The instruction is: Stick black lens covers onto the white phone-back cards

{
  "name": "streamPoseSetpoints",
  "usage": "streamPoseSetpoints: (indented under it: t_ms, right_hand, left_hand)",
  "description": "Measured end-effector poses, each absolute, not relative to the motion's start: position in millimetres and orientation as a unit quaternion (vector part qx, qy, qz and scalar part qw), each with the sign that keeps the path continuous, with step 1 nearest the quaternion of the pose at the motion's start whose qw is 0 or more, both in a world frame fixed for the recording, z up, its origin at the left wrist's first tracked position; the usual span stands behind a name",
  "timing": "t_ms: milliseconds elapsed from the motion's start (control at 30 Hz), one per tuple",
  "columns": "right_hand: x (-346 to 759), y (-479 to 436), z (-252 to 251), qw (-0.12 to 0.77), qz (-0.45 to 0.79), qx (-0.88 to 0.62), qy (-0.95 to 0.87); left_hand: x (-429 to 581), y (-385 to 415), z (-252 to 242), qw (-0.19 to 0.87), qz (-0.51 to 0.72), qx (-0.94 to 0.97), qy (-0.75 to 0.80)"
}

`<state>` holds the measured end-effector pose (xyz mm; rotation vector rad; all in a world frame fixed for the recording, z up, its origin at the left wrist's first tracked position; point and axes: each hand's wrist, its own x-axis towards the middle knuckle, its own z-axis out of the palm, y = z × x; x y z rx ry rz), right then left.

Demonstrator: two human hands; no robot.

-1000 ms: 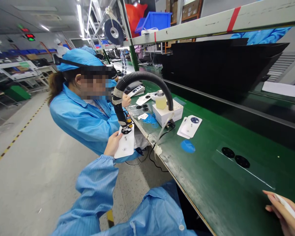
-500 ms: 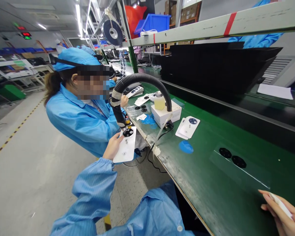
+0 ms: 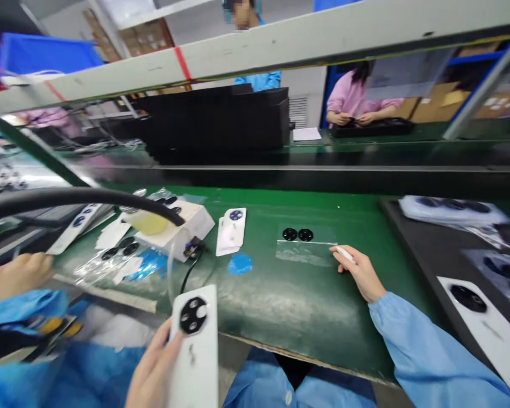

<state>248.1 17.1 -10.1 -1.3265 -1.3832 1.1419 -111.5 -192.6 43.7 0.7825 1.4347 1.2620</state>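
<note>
My left hand (image 3: 153,362) grips a white phone back cover (image 3: 202,360) by its left edge, with the thumb near its round black camera ring (image 3: 193,315). The cover is in the air, in front of the bench edge. Over the green bench, my right hand (image 3: 363,276) pinches a small white stick-like piece (image 3: 345,254), whose exact kind I cannot make out. Close to its fingertips lies a clear plastic bag (image 3: 301,254), with two round black camera rings (image 3: 297,234) at its upper edge. A small pile of white phone covers (image 3: 232,232) lies left of the bag.
A blue film disc (image 3: 240,263) lies on the green bench (image 3: 280,306). At left are a white box (image 3: 199,221), a bottle of yellow liquid (image 3: 151,222), a black hose (image 3: 68,196) and a co-worker's hand (image 3: 19,275). A dark tray (image 3: 412,255) with covers stands right.
My view has swung right, from the co-worker and hose end to the bench. The white cover has moved away from the hose end, still in my left hand. My right hand keeps its white piece.
</note>
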Motion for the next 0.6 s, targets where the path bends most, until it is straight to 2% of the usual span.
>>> streamPoseSetpoints:
  t_ms: [133,300,600]
  right_hand:
    - [250,19,-11,0.464,0.466,-0.524,-0.540]
    - [258,25,-11,0.514,0.458,-0.524,-0.502]
    - [248,19,-10,0.552,0.431,-0.520,-0.488]
  left_hand:
    - [-20,-105,38,0.609,0.475,0.426,0.471]
    - [48,-25,16,0.652,0.421,0.487,0.402]
    - [61,-4,-7,0.677,0.399,0.505,0.358]
